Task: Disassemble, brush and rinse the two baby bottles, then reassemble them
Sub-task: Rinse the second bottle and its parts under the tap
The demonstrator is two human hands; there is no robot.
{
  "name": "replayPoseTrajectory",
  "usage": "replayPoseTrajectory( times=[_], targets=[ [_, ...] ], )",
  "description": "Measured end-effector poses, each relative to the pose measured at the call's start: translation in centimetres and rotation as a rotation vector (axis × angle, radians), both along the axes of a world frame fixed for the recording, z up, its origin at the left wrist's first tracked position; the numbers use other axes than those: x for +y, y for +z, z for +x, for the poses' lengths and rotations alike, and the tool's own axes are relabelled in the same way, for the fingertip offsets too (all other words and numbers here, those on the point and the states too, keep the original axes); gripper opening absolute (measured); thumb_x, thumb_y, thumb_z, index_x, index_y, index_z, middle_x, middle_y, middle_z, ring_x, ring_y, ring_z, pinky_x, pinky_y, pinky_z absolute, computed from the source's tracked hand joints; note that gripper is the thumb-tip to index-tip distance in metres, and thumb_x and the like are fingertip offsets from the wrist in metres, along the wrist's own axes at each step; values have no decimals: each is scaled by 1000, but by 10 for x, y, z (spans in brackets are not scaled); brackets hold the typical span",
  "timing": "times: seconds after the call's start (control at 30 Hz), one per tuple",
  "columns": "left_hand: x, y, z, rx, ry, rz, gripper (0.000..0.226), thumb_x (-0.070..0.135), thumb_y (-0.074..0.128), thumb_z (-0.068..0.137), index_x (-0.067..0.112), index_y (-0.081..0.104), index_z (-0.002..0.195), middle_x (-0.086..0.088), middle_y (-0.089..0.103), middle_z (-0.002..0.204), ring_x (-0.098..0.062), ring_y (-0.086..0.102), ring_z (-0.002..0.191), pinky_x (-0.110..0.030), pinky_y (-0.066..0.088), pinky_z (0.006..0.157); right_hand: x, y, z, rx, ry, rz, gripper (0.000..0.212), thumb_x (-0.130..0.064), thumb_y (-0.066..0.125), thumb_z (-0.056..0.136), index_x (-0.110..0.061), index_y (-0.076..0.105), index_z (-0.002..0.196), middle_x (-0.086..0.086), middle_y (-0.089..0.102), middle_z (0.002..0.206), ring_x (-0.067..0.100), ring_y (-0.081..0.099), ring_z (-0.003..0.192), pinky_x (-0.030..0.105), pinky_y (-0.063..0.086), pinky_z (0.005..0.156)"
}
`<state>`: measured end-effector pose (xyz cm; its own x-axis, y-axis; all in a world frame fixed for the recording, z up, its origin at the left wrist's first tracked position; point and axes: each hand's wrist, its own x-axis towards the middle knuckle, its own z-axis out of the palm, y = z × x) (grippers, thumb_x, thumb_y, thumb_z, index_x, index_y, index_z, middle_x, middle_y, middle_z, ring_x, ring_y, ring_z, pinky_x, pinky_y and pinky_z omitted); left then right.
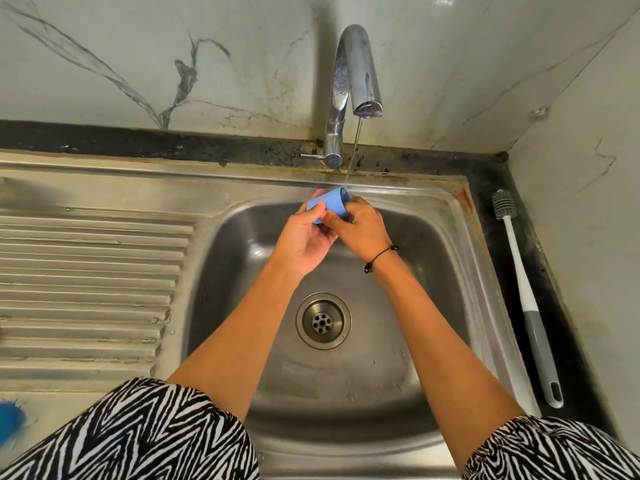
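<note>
Head view: both hands hold blue cap under faucet stream.

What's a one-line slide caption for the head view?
Both hands, left hand and right hand, hold a blue cap under the faucet trickle above the sink; bottle brush lies alongside.

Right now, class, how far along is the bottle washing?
Done: at least one bottle is apart, since both hands, left hand and right hand, hold a lone blue cap. In hand: rinsing it under the thin stream from the tap. Left: the brush lies idle beside the sink; no bottles show, so reassembly remains.
</note>
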<state>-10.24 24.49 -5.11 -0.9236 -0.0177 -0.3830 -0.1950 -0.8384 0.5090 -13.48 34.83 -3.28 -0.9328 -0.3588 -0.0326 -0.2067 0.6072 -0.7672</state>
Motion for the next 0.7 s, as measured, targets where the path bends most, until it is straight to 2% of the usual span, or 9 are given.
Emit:
replayPoseTrajectory(
  times=[0.07, 0.13, 0.23, 0.27, 0.37, 0.47, 0.53, 0.63, 0.7],
  targets=[
    [0, 1, -2, -15, 30, -41, 29, 15, 43, 98, 6, 50, 125, -11, 62, 103, -20, 64, 89, -28, 54, 82, 1, 0, 1, -9, 30, -25, 27, -24, 62, 90, -2, 68, 103, 6, 53, 104, 16, 50, 89, 15, 32, 66],
    [2, 2, -3, -149, -19, -134, 31, 33, 51, 95, 7, 59, 111, -8, 64, 96, -17, 64, 83, -26, 55, 76, 3, 2, 1, -22, 120, 12, 23, -19, 63, 89, 0, 68, 99, 10, 54, 109, 20, 52, 91, 18, 33, 70],
    [5, 1, -1, -306, -130, -223, 45, 57, 52, 87, 14, 63, 97, -3, 64, 78, -11, 57, 60, -19, 49, 56, 5, 5, -2, -28, 190, 175, 23, -24, 63, 88, -9, 60, 70, 11, 53, 123, 21, 48, 90, 22, 33, 71],
    [6, 1, 1, -303, -165, -214, 51, 61, 47, 88, 14, 63, 97, -4, 66, 77, -11, 58, 61, -21, 49, 60, 4, 5, -1, -12, 189, 209, 26, -25, 62, 88, -15, 55, 65, 11, 53, 123, 20, 47, 89, 23, 32, 71],
    [7, -2, -1, -257, -196, -172, 70, 68, 28, 90, 11, 61, 111, -10, 69, 101, -20, 65, 92, -37, 49, 88, 2, 5, 0, 97, 103, 225, 19, -25, 62, 87, -8, 67, 94, 12, 57, 118, 26, 55, 97, 23, 34, 72],
    [8, -2, -4, -299, -136, -213, 64, 61, 27, 95, 8, 61, 105, -10, 67, 96, -20, 63, 90, -37, 50, 81, 1, 0, 3, 252, -32, 187, 24, -22, 66, 83, -6, 62, 100, 11, 60, 112, 28, 58, 96, 24, 37, 70],
    [6, -5, -5, -376, -67, -287, 51, 52, 35, 97, 8, 61, 99, -10, 63, 95, -21, 58, 89, -34, 50, 77, 1, -1, 6, 236, -92, 104, 29, -23, 68, 80, -8, 57, 103, 7, 63, 108, 28, 60, 94, 25, 39, 69],
    [3, -6, -3, -410, 2, -331, 40, 42, 41, 97, 9, 61, 89, -9, 59, 89, -19, 55, 79, -30, 49, 75, 2, 4, 11, 240, -122, -36, 52, -24, 71, 79, -12, 46, 123, 8, 63, 112, 29, 62, 89, 29, 44, 70],
    [1, -5, -1, -411, 27, -314, 36, 37, 42, 98, 10, 59, 82, -9, 60, 87, -18, 55, 77, -29, 49, 75, 0, 7, 13, 137, -66, -9, 73, -25, 72, 79, -17, 32, 139, 12, 62, 112, 32, 61, 91, 35, 49, 74]
  ],
)
